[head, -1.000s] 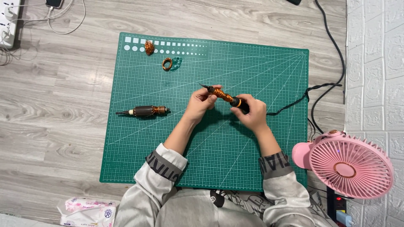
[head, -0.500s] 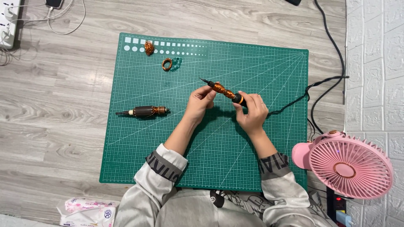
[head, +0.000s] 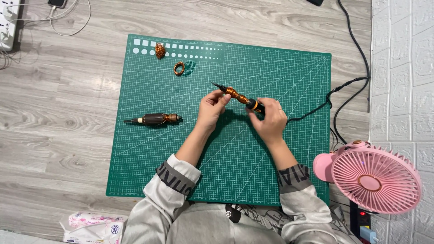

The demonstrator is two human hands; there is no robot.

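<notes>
Over the last second we had tilted the black pen-shaped tool wound with copper wire (head: pixel 238 98) slightly, its tip now pointing farther left, held just above the middle of the green gridded cutting mat (head: pixel 289 149). Our left hand (head: pixel 211 108) pinched the wire coils while our right hand (head: pixel 269 120) stayed clenched round the handle. Nothing stood in the way: the dark copper-wound motor armature (head: pixel 155 119) lay well to the left, a small copper wire ring (head: pixel 179 68) far off, and the pink round fan (head: pixel 370 180) near right.

Light: bright, even, from above
Shadows: soft, under the hands (head: pixel 212 108)
Focus: sharp, no glare
</notes>
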